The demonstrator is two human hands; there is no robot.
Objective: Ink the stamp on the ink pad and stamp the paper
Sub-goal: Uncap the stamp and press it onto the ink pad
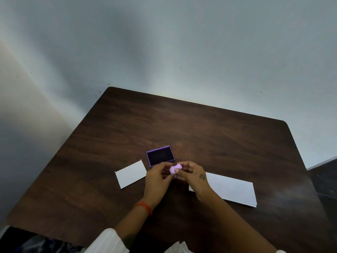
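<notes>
I hold the small pink stamp (pixel 175 168) between both hands above the dark wooden table (pixel 218 136), my left hand (pixel 158 179) pinching one end and my right hand (pixel 193 173) gripping the other. The open purple ink pad (pixel 160 156) lies just beyond my fingers. A small white card (pixel 130 174) lies to my left and a larger sheet of paper (pixel 231 190) to my right, partly under my right wrist.

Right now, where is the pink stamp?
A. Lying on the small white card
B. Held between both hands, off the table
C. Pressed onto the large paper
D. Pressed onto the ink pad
B: the pink stamp sits between the left hand and right hand, just in front of the open ink pad.
</notes>
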